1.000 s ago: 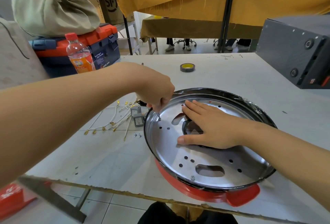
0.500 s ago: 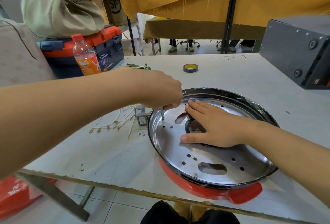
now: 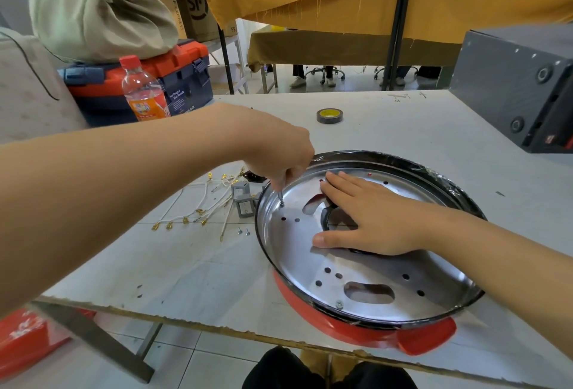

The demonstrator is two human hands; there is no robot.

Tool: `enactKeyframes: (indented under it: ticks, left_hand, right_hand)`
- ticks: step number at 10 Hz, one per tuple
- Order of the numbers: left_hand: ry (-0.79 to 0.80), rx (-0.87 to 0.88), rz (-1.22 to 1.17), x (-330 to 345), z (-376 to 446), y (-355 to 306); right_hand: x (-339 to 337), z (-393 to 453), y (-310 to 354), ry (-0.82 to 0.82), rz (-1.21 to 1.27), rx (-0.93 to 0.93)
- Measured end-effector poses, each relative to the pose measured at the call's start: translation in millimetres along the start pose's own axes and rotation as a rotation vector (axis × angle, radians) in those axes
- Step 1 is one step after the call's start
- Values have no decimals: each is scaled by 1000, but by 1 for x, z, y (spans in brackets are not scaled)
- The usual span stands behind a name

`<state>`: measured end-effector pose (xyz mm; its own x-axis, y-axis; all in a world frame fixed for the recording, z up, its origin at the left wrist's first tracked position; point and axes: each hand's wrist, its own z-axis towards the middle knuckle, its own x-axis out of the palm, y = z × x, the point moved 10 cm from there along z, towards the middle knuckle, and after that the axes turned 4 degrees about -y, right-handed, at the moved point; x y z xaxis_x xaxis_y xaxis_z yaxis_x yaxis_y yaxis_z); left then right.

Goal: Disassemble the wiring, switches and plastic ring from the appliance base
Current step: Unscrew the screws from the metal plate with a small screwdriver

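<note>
The red appliance base [image 3: 366, 334] lies on the white table with its shiny metal plate [image 3: 310, 264] facing up inside a black rim. My left hand [image 3: 279, 153] grips a screwdriver whose tip [image 3: 281, 199] stands on a screw at the plate's left edge. My right hand [image 3: 369, 218] lies flat with straight fingers on the plate's middle, partly covering a black plastic ring [image 3: 325, 218] around the centre hole. White wires with gold terminals [image 3: 198, 212] and grey rocker switches [image 3: 243, 199] lie on the table left of the base.
Two loose screws [image 3: 243, 231] lie beside the wires. A roll of tape [image 3: 328, 116] sits farther back. A dark grey box [image 3: 521, 88] stands at the right. A drink bottle [image 3: 142, 91], a toolbox [image 3: 173, 78] and a cloth bag are at the left.
My left hand has shifted slightly right and the screwdriver tip now stands on the screw at the plate's left edge. My right hand has stayed flat on the plate.
</note>
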<state>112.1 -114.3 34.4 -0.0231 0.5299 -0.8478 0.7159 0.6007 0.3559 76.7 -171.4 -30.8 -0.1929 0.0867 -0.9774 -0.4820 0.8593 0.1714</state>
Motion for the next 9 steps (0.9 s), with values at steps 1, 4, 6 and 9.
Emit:
enactKeyframes:
  ticks: [1,4,6,9]
  left_hand:
    - [42,-41,-62,5,0,6]
    - [7,-59,81,5,1,-1]
    - [-99,31,190,-3,-4,-7]
    - [-19,40,78,-5,4,-5]
  right_hand:
    - [0,-1,0,1,2,2]
    - [0,0,1,0,0,5]
    - [0,0,1,1,-6,5]
    - [0,0,0,4,-15,4]
